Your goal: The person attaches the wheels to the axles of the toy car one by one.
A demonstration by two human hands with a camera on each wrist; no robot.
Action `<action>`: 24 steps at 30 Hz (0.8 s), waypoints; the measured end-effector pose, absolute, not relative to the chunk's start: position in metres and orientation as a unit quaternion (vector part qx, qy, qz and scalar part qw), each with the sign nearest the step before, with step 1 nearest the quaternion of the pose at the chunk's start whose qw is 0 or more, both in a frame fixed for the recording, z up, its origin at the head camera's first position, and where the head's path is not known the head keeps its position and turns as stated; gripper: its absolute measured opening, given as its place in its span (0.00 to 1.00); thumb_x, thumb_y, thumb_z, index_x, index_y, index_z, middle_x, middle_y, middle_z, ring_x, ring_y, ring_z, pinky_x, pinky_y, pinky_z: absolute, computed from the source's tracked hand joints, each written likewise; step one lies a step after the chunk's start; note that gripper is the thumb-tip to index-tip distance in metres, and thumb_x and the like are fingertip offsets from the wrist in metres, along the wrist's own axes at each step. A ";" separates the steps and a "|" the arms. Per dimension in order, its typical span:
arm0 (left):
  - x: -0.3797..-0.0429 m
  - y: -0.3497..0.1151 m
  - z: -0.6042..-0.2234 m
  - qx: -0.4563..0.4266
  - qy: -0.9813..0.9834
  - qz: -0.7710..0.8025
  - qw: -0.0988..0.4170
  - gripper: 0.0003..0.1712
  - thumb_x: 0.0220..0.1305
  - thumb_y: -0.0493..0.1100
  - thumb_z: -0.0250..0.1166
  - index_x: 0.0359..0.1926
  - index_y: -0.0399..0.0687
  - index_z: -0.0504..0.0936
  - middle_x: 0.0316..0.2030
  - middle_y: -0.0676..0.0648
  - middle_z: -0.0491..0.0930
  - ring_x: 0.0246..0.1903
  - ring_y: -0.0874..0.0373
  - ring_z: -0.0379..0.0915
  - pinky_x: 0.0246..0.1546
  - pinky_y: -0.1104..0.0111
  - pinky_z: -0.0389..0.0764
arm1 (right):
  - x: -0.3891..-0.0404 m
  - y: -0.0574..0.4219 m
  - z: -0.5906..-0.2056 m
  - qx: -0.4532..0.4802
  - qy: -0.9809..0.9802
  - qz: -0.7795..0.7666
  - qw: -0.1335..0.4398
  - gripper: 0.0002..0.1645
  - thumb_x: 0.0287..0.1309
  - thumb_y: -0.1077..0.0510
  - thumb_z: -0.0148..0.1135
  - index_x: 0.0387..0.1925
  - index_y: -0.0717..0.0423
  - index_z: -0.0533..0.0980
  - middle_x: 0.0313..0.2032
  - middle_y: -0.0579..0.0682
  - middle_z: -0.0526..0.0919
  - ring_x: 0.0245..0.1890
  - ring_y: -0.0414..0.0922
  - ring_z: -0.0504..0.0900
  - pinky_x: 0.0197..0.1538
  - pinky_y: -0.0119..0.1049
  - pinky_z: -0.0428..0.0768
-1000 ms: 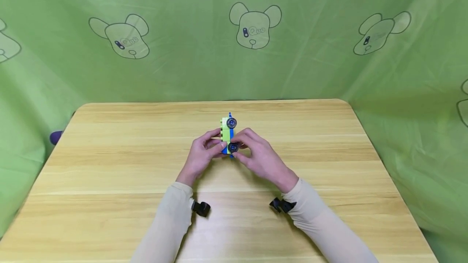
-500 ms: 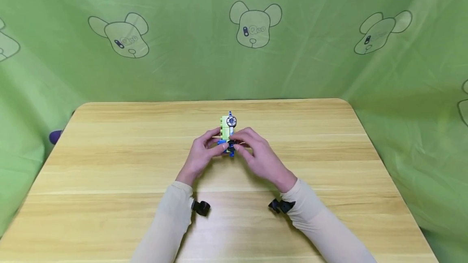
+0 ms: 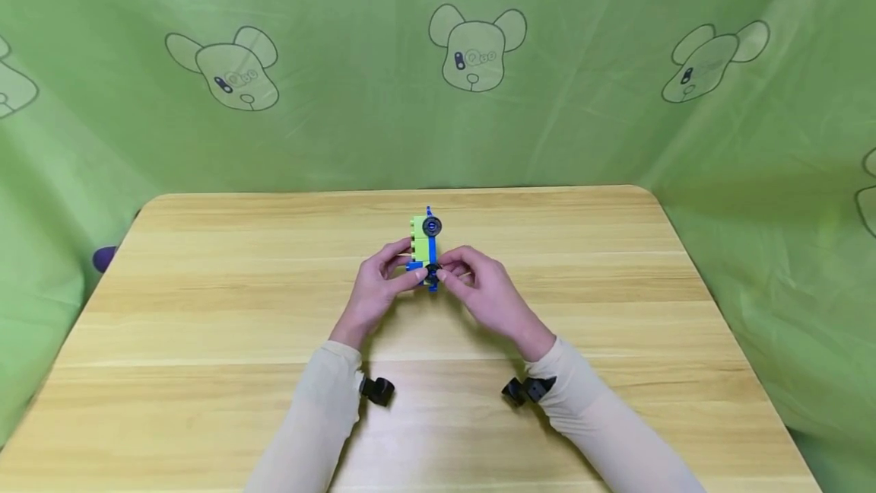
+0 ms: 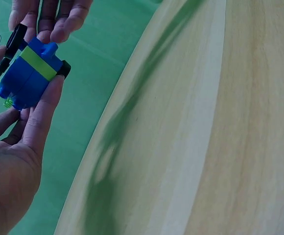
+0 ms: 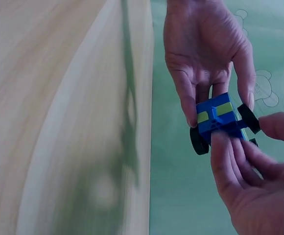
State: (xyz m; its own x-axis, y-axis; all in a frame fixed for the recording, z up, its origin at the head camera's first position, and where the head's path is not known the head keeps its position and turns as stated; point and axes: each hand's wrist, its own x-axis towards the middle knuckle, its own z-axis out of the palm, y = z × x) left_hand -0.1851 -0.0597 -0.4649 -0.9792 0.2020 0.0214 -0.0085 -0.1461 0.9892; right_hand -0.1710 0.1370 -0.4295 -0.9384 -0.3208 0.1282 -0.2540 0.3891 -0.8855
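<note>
A toy car (image 3: pixel 420 249) of lime-green and blue building blocks, with black wheels, is held up in the middle of the head view. My left hand (image 3: pixel 372 287) grips its near end, thumb beside the near wheel (image 3: pixel 433 274). From the other side my right hand (image 3: pixel 489 291) reaches in, with thumb and fingers bent at that wheel. In the right wrist view a wheel (image 5: pixel 248 118) stands out from the blue body on a short axle, a right fingertip against it. The left wrist view shows the car's blue block side (image 4: pixel 27 81), studs pointing down.
Below the hands lies a wooden table (image 3: pixel 205 310), reaching back to a green curtain (image 3: pixel 356 128) printed with bear heads. A small purple thing (image 3: pixel 104 258) shows beyond the left table edge. Black wrist cameras sit on both sleeves.
The toy car has turned slightly and shifted a little away and left. My right fingers have drawn back from its side, with the thumb staying at the near wheel. The left hand keeps its grip.
</note>
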 end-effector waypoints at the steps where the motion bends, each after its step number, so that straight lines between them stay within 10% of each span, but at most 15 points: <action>1: -0.185 -0.060 -0.465 0.076 0.650 0.753 0.070 0.36 0.59 0.31 0.69 0.68 0.32 0.66 0.55 0.36 0.73 0.57 0.47 0.70 0.54 0.67 0.77 | -0.171 0.137 -0.429 -0.170 0.833 -0.524 0.044 0.13 0.66 0.60 0.62 0.49 0.63 0.76 0.39 0.52 0.82 0.39 0.51 0.82 0.44 0.40 0.84; 16: -0.186 -0.061 -0.467 0.101 0.667 0.736 0.058 0.37 0.60 0.32 0.69 0.68 0.32 0.65 0.58 0.38 0.70 0.59 0.47 0.68 0.68 0.62 0.62 | -0.176 0.137 -0.428 -0.147 0.758 -0.621 0.137 0.14 0.67 0.67 0.57 0.51 0.74 0.73 0.40 0.61 0.82 0.41 0.63 0.83 0.48 0.49 0.83; 24: -0.186 -0.061 -0.466 0.105 0.673 0.728 0.076 0.37 0.61 0.32 0.68 0.69 0.33 0.64 0.56 0.38 0.71 0.59 0.46 0.69 0.62 0.64 0.71 | -0.177 0.136 -0.430 -0.146 0.760 -0.616 0.147 0.13 0.67 0.68 0.56 0.50 0.74 0.73 0.38 0.61 0.83 0.40 0.60 0.84 0.46 0.41 0.84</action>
State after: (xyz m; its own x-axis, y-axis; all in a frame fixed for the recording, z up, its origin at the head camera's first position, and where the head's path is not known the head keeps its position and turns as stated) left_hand -0.1857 -0.0610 -0.4657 -0.9666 0.2513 0.0507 0.0307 -0.0826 0.9961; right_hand -0.1772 0.1364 -0.4301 -0.9142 -0.4029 -0.0443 -0.0398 0.1980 -0.9794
